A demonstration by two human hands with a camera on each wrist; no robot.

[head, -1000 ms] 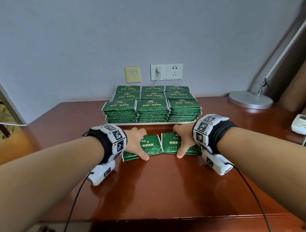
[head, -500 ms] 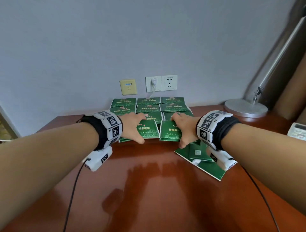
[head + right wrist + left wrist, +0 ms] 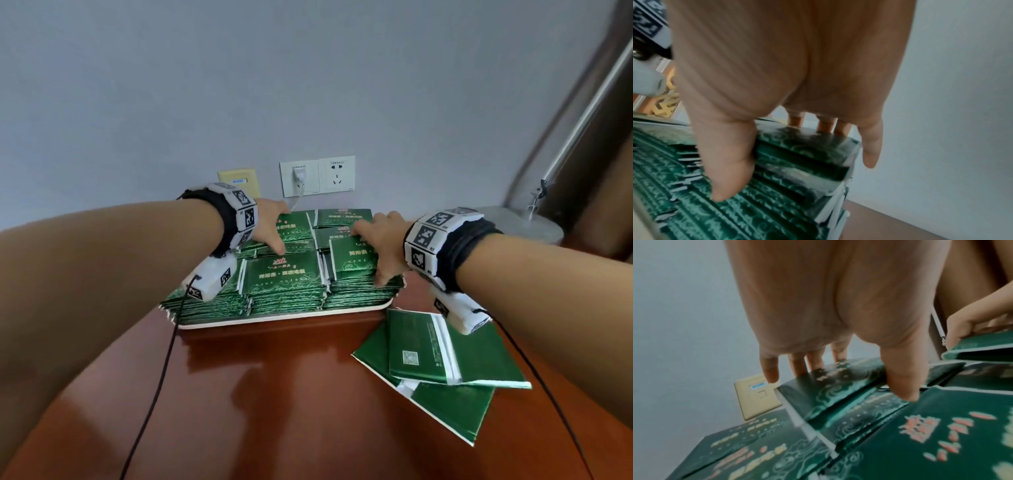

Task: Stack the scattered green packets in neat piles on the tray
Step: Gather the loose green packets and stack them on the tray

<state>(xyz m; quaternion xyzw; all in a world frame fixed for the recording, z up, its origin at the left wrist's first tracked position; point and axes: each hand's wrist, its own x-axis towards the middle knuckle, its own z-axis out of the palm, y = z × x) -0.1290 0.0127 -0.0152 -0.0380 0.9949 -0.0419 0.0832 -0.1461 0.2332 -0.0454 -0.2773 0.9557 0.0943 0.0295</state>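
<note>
A white tray (image 3: 291, 317) on the brown table carries several tall piles of green packets (image 3: 284, 277). My left hand (image 3: 281, 230) grips a small bundle of packets (image 3: 830, 384) between thumb and fingers, tilted over the middle piles. My right hand (image 3: 368, 257) holds another bundle (image 3: 803, 154) the same way, just above the front right pile (image 3: 363, 291). A few loose packets (image 3: 442, 359) lie overlapped, back side up, on the table to the right of the tray, below my right wrist.
Wall sockets (image 3: 317, 176) with a plugged white cable sit just behind the tray, next to a yellow plate (image 3: 238, 180). A round lamp base (image 3: 524, 224) stands at the back right. Bare brown table (image 3: 257, 394) lies in front of the tray.
Both hands have lifted their bundles off the table and carried them forward over the tray piles. The loose packets at the right have come into view.
</note>
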